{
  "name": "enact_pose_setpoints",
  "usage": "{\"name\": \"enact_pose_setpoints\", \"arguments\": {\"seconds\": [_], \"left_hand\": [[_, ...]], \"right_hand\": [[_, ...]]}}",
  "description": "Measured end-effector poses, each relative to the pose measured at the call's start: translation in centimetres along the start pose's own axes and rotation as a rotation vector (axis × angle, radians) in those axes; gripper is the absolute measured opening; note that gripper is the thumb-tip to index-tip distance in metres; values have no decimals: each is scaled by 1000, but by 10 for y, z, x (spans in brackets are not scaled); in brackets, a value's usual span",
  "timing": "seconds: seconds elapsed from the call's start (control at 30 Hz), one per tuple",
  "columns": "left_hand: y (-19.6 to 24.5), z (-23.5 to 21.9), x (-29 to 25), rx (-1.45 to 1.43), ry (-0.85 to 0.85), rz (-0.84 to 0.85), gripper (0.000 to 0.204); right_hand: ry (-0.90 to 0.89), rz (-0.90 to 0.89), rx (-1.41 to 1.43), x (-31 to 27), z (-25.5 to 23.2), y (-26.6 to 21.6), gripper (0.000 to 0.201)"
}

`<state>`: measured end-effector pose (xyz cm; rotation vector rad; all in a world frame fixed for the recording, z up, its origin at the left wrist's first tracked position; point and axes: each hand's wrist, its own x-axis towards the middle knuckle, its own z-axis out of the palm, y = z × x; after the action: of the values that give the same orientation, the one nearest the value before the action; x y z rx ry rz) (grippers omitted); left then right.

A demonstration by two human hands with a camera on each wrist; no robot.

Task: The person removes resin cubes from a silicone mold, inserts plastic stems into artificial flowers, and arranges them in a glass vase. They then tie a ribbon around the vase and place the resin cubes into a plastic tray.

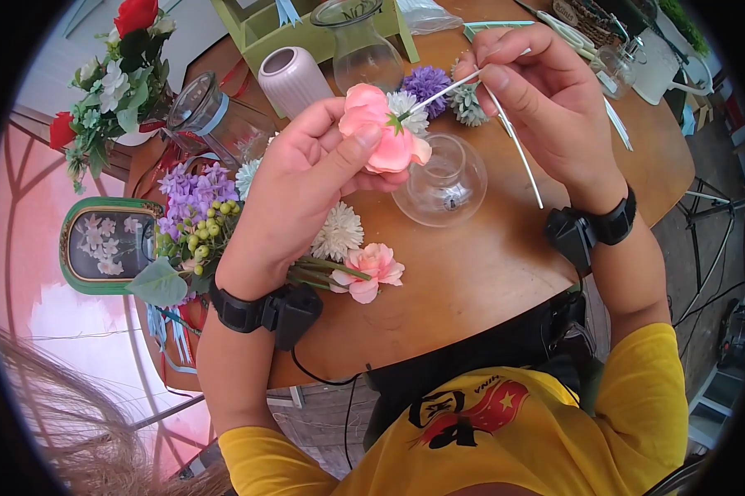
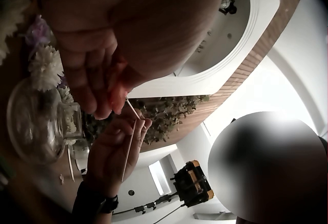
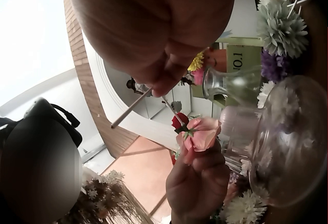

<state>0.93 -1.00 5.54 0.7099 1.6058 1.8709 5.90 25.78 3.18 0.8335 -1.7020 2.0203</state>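
My left hand (image 1: 286, 178) holds a pink artificial flower (image 1: 366, 112) by its petals, thumb close to the green base. From that base a thin white stick (image 1: 447, 91) runs up to my right hand (image 1: 554, 107), whose thumb and fingers pinch it. A second white length (image 1: 517, 153) slants down from the same fingertips; the fingers hide where the two meet. In the right wrist view, the flower (image 3: 201, 134) faces away from the pinching fingers, with the stick at its green base. Below the hands, a round clear glass vase (image 1: 443, 194) stands on the table.
White, purple and pink flowers lie around the hands, including a pink one (image 1: 368, 273) near the front. A lilac ribbed vase (image 1: 292, 78), a clear glass vase (image 1: 364, 58) and a green wooden box (image 1: 261, 33) stand behind. White sticks (image 1: 618, 124) lie at the right.
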Motion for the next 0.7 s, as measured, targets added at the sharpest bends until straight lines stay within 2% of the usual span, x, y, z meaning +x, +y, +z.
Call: {"name": "enact_pose_setpoints", "arguments": {"seconds": [0.27,0.43,0.53,0.7], "left_hand": [[-1,5,-3,-30,-21,46,35],[4,9,-4,-24,19,48,34],[-2,5,-2,-35,-19,117,33],[-3,7,0,-11,45,184,29]], "right_hand": [[-76,34,6,-4,16,3,15],[-54,33,2,-4,13,3,14],[-58,32,-6,-5,12,2,15],[-13,-14,-1,-4,11,3,14]]}}
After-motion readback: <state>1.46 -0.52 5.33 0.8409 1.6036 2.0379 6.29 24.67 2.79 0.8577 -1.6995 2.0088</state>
